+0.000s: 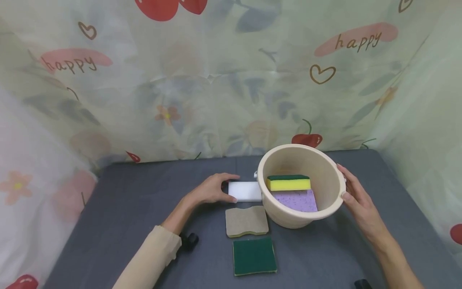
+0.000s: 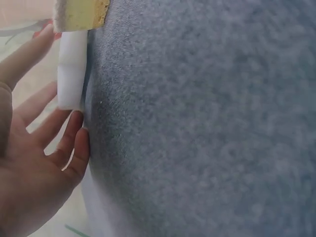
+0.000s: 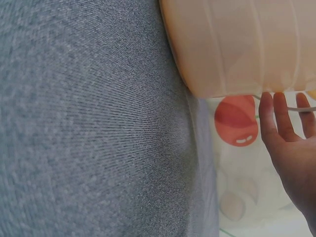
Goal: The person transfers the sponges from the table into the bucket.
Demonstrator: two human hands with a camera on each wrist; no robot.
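In the head view a white sponge block (image 1: 245,191) lies flat, left of a cream bucket (image 1: 285,214). My left hand (image 1: 207,189) is at the block's left end, thumb and fingers spread around it; the left wrist view shows the fingers of this hand (image 2: 42,148) beside the white block (image 2: 72,74), and whether they touch it I cannot tell. My right hand (image 1: 362,206) holds the bucket's right rim, its fingertips against the wall in the right wrist view. Inside the bucket a yellow-green sponge (image 1: 288,184) rests over a purple sponge (image 1: 296,200).
In front of the white block lie a grey-beige sponge (image 1: 247,221) with a wavy edge and, nearer, a dark green scouring sponge (image 1: 254,256). A patterned curtain (image 1: 213,100) stands behind and along both sides of the dark grey table (image 1: 119,208).
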